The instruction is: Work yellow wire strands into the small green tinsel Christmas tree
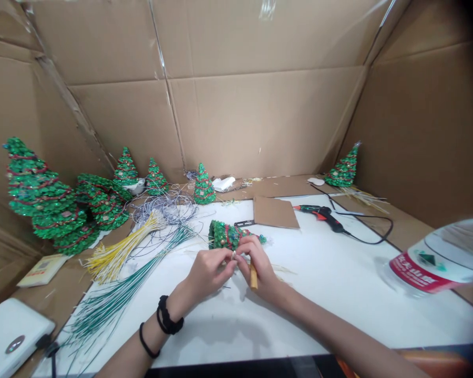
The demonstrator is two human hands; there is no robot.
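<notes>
My left hand (211,270) is closed in a pinch, its fingertips meeting those of my right hand (260,268) over a small pale piece (234,255) too tiny to name. A tool with a yellow stick-like handle (253,276) is tucked in my right hand; its other end is hidden by the fingers. Just beyond both hands a small green Christmas tree (219,234) with red garland and beads lies on its side on the white board (299,315), its tip to the right. My right hand partly covers it.
Bundles of yellow wires (122,252) and green wires (130,289) lie at left, near tangled grey wire (161,207). A cardboard piece (276,212), a glue gun (325,216) and a large bottle (429,268) are right. Finished trees (43,199) stand along the cardboard walls. A white box (16,336) sits front left.
</notes>
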